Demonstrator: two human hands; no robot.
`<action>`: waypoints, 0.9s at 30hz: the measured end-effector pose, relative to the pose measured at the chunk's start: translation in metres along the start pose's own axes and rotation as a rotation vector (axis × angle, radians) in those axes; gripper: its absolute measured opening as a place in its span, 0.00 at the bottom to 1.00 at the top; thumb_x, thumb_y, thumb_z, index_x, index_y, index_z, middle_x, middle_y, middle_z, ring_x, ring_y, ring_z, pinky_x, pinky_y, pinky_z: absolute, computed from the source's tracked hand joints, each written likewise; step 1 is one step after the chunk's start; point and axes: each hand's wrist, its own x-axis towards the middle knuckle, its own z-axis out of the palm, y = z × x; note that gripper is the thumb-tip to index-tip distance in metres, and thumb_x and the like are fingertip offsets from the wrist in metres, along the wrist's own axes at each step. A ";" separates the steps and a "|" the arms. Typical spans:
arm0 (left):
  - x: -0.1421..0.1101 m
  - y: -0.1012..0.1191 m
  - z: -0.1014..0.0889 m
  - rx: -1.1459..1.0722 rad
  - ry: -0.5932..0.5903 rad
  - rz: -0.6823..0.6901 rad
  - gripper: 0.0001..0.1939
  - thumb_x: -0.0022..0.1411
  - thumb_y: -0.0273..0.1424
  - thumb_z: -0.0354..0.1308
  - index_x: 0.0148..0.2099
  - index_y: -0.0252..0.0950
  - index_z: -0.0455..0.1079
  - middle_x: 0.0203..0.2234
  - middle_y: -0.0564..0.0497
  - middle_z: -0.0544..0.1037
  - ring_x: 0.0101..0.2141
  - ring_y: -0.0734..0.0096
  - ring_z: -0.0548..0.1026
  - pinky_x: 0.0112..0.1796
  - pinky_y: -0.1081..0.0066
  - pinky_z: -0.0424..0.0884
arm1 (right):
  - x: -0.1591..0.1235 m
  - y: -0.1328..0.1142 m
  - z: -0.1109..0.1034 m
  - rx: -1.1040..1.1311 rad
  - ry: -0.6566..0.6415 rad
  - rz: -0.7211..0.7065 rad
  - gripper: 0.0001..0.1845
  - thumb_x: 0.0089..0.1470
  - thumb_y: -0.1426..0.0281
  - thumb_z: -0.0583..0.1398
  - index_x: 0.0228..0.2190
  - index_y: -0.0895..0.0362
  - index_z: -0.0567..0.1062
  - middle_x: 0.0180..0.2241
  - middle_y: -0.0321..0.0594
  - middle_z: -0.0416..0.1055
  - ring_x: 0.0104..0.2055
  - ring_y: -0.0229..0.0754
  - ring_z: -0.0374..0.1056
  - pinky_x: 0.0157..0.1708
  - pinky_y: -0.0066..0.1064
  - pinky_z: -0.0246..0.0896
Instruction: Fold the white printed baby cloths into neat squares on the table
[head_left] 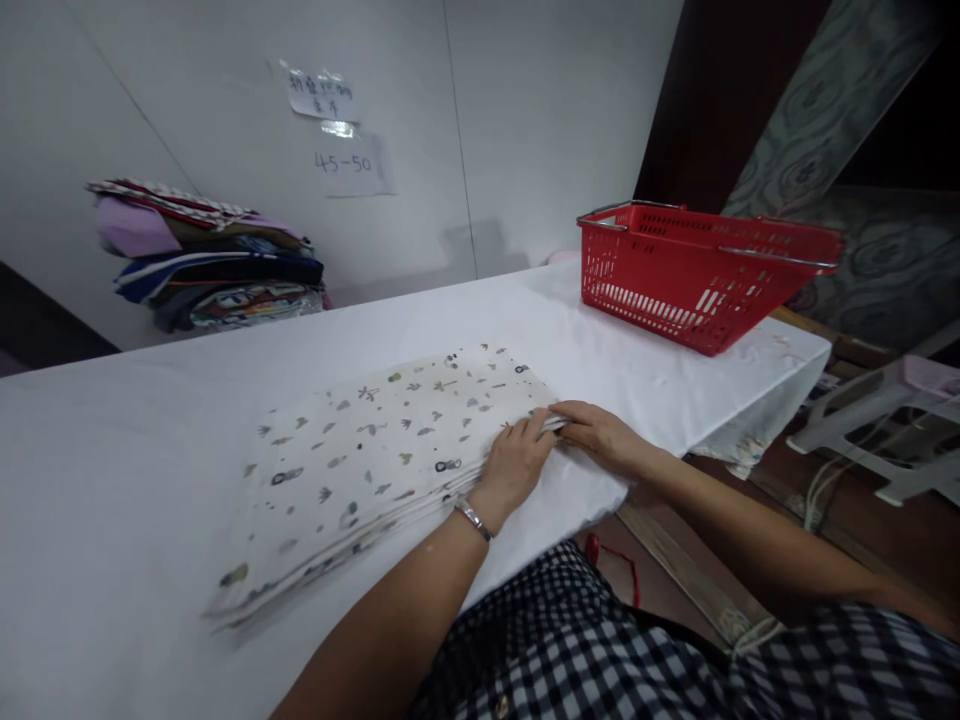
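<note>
A folded white cloth, printed with small plants and animals, lies flat in several layers on the white-covered table. At its near right corner, my left hand, with a silver band at the wrist, has its fingers closed over the layered edge. My right hand grips the same corner from the right, fingers on top and the thumb side hidden. The fingertips of both hands are close together there.
A red plastic basket with metal handles stands at the table's back right. Folded fabrics are piled at the back left by the wall. Paper notes are taped to the wall. A plastic stool is on the floor at right.
</note>
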 end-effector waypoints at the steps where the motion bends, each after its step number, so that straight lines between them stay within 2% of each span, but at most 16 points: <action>1: 0.001 0.000 0.000 -0.002 0.004 0.013 0.10 0.64 0.26 0.45 0.44 0.36 0.67 0.56 0.46 0.62 0.48 0.64 0.67 0.43 0.64 0.67 | 0.000 0.000 0.001 -0.006 0.002 -0.015 0.13 0.58 0.70 0.53 0.42 0.51 0.74 0.56 0.39 0.61 0.56 0.46 0.58 0.55 0.43 0.55; 5: 0.003 0.002 0.000 -0.005 0.029 0.047 0.11 0.65 0.26 0.44 0.42 0.34 0.68 0.54 0.46 0.65 0.53 0.63 0.62 0.47 0.64 0.63 | -0.003 0.001 0.004 0.014 0.010 -0.037 0.13 0.58 0.70 0.52 0.40 0.52 0.76 0.54 0.41 0.63 0.56 0.46 0.58 0.55 0.44 0.55; 9: 0.006 0.003 0.000 -0.013 -0.008 0.057 0.11 0.65 0.25 0.43 0.41 0.34 0.67 0.47 0.45 0.69 0.48 0.64 0.65 0.46 0.63 0.63 | -0.007 0.005 0.000 0.256 0.018 0.035 0.12 0.57 0.67 0.54 0.38 0.52 0.77 0.54 0.41 0.64 0.55 0.45 0.60 0.54 0.42 0.56; 12: 0.006 0.002 0.002 -0.021 -0.011 0.057 0.10 0.64 0.24 0.44 0.41 0.34 0.67 0.43 0.45 0.70 0.45 0.65 0.66 0.44 0.63 0.63 | -0.006 0.015 -0.002 0.526 0.172 0.261 0.11 0.53 0.64 0.57 0.35 0.54 0.77 0.52 0.42 0.65 0.52 0.45 0.63 0.50 0.39 0.61; 14: 0.006 0.001 0.004 -0.020 0.004 0.063 0.09 0.64 0.23 0.45 0.41 0.33 0.66 0.44 0.45 0.69 0.45 0.65 0.66 0.45 0.63 0.62 | -0.002 0.023 -0.004 0.643 0.232 0.478 0.11 0.51 0.63 0.58 0.33 0.56 0.76 0.46 0.43 0.70 0.45 0.43 0.67 0.39 0.34 0.68; 17: 0.007 0.001 0.005 -0.022 0.008 0.066 0.10 0.64 0.23 0.45 0.40 0.33 0.66 0.45 0.45 0.69 0.46 0.65 0.65 0.45 0.63 0.62 | 0.013 0.032 -0.007 0.700 0.108 0.719 0.11 0.51 0.64 0.58 0.33 0.58 0.74 0.32 0.42 0.73 0.32 0.39 0.69 0.23 0.26 0.65; 19: 0.006 0.001 0.005 -0.027 0.009 0.061 0.10 0.63 0.23 0.45 0.41 0.34 0.67 0.46 0.45 0.69 0.47 0.65 0.65 0.46 0.63 0.61 | 0.025 0.035 -0.009 0.698 0.012 0.787 0.10 0.50 0.64 0.58 0.31 0.59 0.74 0.27 0.41 0.72 0.26 0.36 0.67 0.19 0.24 0.62; 24: 0.006 0.001 0.004 -0.046 0.010 0.056 0.10 0.64 0.23 0.44 0.41 0.34 0.67 0.48 0.45 0.68 0.48 0.65 0.65 0.46 0.63 0.62 | 0.055 0.032 -0.010 0.605 -0.165 0.818 0.14 0.45 0.60 0.63 0.28 0.59 0.74 0.17 0.34 0.66 0.18 0.34 0.60 0.16 0.26 0.57; 27: 0.005 0.000 0.006 -0.062 0.019 0.047 0.10 0.64 0.24 0.45 0.41 0.34 0.67 0.48 0.46 0.68 0.47 0.66 0.65 0.46 0.63 0.62 | 0.066 0.035 -0.004 0.518 -0.111 0.739 0.13 0.39 0.62 0.66 0.24 0.59 0.74 0.17 0.32 0.65 0.19 0.33 0.59 0.18 0.25 0.54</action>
